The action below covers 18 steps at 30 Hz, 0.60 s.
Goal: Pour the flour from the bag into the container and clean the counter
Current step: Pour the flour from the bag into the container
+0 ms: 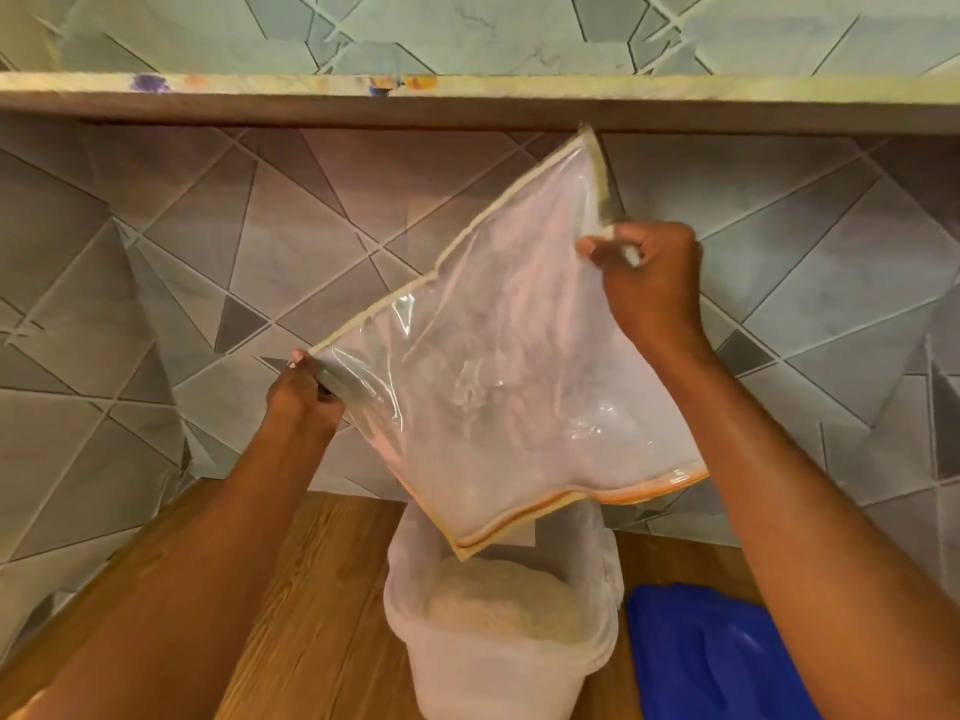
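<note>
With both hands, left hand (304, 394) and right hand (647, 275), pinching the inverted bag's (498, 366) sealed corners, the operator is shaking residual flour (501, 600) into the container (498, 667), mouth centred above it.

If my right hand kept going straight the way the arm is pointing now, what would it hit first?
The right hand, gripping the bag by its upper edge, points up and toward the tiled wall. Nothing shows between them, so likely the wall first, just under the shelf; depth is unclear.
</note>
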Tool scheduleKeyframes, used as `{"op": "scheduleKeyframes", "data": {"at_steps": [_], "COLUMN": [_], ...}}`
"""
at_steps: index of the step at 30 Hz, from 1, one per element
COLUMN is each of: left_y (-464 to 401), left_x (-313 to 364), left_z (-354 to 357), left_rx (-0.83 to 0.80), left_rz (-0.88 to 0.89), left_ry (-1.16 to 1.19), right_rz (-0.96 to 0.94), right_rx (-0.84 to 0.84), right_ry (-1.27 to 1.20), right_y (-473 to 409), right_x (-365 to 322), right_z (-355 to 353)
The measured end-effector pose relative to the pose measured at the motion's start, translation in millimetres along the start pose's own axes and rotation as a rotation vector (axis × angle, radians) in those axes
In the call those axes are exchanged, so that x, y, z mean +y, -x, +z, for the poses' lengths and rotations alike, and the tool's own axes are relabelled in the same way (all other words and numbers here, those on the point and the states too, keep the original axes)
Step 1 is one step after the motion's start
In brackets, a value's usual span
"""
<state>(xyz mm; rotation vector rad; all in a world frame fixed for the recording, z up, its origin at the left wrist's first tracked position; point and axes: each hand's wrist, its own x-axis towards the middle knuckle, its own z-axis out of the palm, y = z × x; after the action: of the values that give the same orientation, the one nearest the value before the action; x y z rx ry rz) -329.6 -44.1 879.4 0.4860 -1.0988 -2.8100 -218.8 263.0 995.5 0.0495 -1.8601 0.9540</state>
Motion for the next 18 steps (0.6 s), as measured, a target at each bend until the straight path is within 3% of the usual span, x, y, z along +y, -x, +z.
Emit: {"op": "scheduleKeyframes", "data": {"at_steps": [2, 4, 8, 11, 15, 18], "left_y": [-3.8, -3.3, -1.8, -4.2, -7.8, -10.9], "left_x": [3.3, 3.0, 1.5, 0.0, -5.6, -5.3], "left_z": [-1.9, -0.7, -0.4, -0.2, 0.1, 2.7], "left_rx": [0.013, -0.013, 0.039, -0.013, -0.018, -0.004], "left_rz": [0.016, 0.018, -0.011, -0.01, -0.007, -0.004], "left_ry": [0.003, -0.005, 0.051, 0.006, -0.043, -0.028], "right_rz": [-0.026, 0.002, -0.052, -0.021, -0.094, -0.077], "right_rx": [-0.032, 0.096, -0.047, 0.109, -0.085, 0.102], "right_ry": [0.002, -0.02, 0.018, 0.001, 0.006, -0.006], "right_y": [2.1, 0.9, 1.8, -1.5, -0.6, -3.1], "right_x": [-1.2, 0.5, -0.1, 6.0, 7.5, 6.4], "right_z": [1.7, 0.4, 1.3, 1.4, 2.3, -0.9]}}
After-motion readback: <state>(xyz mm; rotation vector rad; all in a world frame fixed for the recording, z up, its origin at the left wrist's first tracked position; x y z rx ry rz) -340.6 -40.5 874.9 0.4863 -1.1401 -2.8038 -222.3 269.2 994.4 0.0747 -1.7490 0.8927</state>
